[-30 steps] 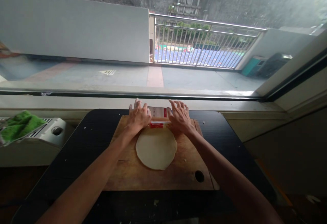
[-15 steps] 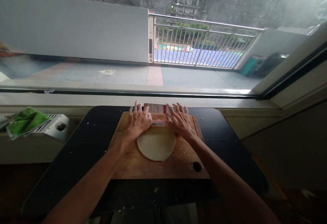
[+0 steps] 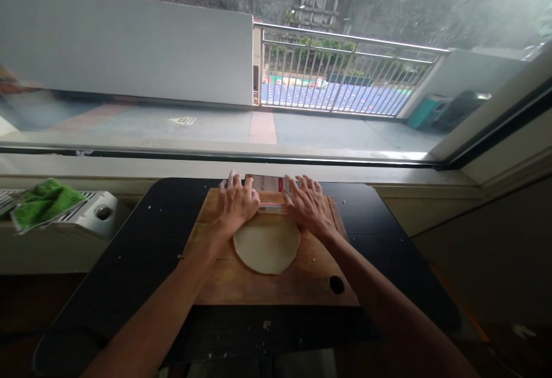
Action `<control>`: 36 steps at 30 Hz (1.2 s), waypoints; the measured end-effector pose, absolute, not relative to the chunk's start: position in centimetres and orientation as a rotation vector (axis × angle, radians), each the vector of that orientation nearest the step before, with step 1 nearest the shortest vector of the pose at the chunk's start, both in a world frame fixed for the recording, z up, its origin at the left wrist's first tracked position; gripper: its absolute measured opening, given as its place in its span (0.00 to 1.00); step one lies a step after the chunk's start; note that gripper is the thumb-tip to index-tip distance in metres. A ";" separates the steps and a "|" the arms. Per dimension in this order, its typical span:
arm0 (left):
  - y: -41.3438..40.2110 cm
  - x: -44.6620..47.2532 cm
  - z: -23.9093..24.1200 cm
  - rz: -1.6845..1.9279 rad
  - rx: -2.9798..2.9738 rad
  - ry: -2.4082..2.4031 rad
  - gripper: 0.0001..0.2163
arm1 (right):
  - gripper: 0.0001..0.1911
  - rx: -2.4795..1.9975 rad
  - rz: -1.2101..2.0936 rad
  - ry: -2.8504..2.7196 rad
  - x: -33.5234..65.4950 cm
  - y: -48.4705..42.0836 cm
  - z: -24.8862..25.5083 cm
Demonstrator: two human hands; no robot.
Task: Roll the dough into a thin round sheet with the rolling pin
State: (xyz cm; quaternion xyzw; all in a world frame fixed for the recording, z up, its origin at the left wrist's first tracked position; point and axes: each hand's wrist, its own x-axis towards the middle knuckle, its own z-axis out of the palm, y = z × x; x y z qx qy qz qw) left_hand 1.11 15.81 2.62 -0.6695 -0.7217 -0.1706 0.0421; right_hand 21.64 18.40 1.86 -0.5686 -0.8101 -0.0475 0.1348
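Note:
A thin, flat round of pale dough (image 3: 266, 247) lies on a wooden cutting board (image 3: 241, 293). At its far left edge is my left hand (image 3: 238, 198), palm down with fingers stretched away from me. Past the far right edge, my right hand (image 3: 305, 201) has its fingers spread and palm down. White powder coats several fingertips. Between the hands run a wood-coloured band and a pale strip with red print (image 3: 272, 208). What lies under the palms is hidden. Just beyond is a flat printed box (image 3: 264, 182) with a red patch.
The board sits on a black table (image 3: 142, 251) dotted with pale crumbs. Its round hole (image 3: 336, 285) is at the near right corner. Left of the table, a green cloth (image 3: 49, 199) lies on a white slatted unit (image 3: 97, 205). A window sill (image 3: 194, 169) runs behind.
My right hand has shifted slightly to the right, showing more of the box's red patch. The view has moved a little. The dough and board look the same.

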 end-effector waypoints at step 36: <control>19.5 -3.3 4.5 -1.679 -1.632 -2.093 0.12 | 0.17 -1.422 0.032 -2.448 25.9 17.8 4.2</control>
